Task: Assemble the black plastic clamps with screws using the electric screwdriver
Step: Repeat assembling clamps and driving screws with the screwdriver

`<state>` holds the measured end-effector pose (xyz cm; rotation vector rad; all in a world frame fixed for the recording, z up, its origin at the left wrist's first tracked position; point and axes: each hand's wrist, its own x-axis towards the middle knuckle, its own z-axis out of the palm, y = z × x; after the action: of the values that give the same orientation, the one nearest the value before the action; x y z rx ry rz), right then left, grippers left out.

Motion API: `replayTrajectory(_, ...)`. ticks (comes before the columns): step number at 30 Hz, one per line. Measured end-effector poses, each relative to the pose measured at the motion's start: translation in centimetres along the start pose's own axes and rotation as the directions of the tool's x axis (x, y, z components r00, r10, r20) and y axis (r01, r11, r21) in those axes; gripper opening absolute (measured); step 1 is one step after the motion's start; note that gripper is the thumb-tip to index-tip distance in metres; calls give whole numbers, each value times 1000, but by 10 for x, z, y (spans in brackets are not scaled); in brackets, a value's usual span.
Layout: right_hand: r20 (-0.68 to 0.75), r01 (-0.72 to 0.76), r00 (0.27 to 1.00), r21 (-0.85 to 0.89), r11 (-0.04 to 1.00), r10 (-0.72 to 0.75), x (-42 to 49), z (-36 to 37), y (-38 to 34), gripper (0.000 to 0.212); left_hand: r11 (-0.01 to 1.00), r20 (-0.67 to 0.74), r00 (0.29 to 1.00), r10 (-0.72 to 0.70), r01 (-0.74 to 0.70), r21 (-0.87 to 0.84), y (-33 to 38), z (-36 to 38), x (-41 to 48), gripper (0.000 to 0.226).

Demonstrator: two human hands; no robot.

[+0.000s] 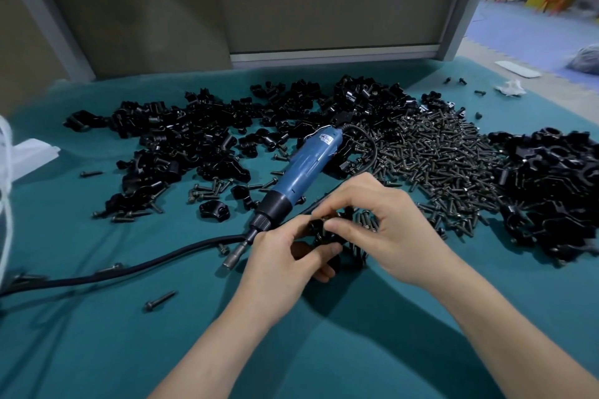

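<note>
Black plastic: one clamp (319, 227) was held between both my hands, low over the teal surface (97, 350) and straight in front of me. My left hand (278, 256) gripped it from below with curled fingers; my right hand (389, 230) pinched it from above. My fingers hid the hole, so I could not tell whether a screw was already started.

The electric screwdriver (304, 168) lay idle on the surface, its socket tip (234, 258) just beside my left hand.

Risks noted:
- Either hand would have to let go to fetch the tool. With one grip gone, I judged the clamp parts could shift out of line and a screw could start crooked.
- The cable (129, 267) ran across the surface and passed close to my left hand. Lifting the tool could drag it through the loose screws (207, 193) and scatter them.
- The screw pile (437, 159) touched the clamp heap (557, 191) on my right and reached under my right hand. Stray screws under the work could tip it during driving.
- The unsorted heap (181, 139) beyond the tool left no obvious place for a finished clamp, so finished and unfinished parts could get mixed.
</note>
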<state>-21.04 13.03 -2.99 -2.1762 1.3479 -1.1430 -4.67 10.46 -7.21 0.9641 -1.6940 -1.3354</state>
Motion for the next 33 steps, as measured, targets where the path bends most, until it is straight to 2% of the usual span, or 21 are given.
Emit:
replayTrajectory(5, 38, 139, 990, -129, 982, -135, 0, 4, -1, 11, 1000, -13, 1000, -8, 8, -17, -1, -1, 0, 17)
replayTrajectory(10, 26, 54, 998, -109, 993, -52, 1, 2, 1, 11, 1000, -9, 1000, -2, 2, -12, -2, 0, -1, 19)
replayTrajectory(13, 54, -13, 998, -15, 1000, 14, 1, 1, 0, 11, 1000, -25, 1000, 8, -8, 7, -2, 0, -1, 19)
replayTrajectory(18, 82, -175, 983, 197, 965, 162, 2, -3, 4, 10, 1000, -39, 999, 19, -19, -5, -2, 1, -1, 41)
replayTrajectory(23, 57, -247, 968, 349, 904, 242, 2, 3, 9, 17, 998, -39, 997, 67, -67, 2, -4, 1, -1, 36)
replayTrajectory(27, 15, -291, 949, 423, 858, 315, 3, 3, 9, 12, 995, -52, 994, 94, -92, 43, -4, 0, -2, 23)
replayTrajectory(29, -54, -342, 902, 514, 787, 428, 7, -1, 13, 4, 990, -49, 992, 120, -115, 87, -5, 0, -2, 27)
replayTrajectory(30, -49, -397, 856, 576, 714, 515, 11, -4, 16, 6, 986, -46, 991, 127, -121, 111, -4, 0, -2, 26)
replayTrajectory(31, 6, -472, 804, 615, 632, 594, 19, -7, 19, 9, 983, -48, 990, 134, -126, 133, -3, 0, -2, 26)
replayTrajectory(33, 191, -638, 716, 569, 519, 671, 38, -8, 24, 15, 976, -57, 988, 146, -135, 170, -3, 0, -3, 28)
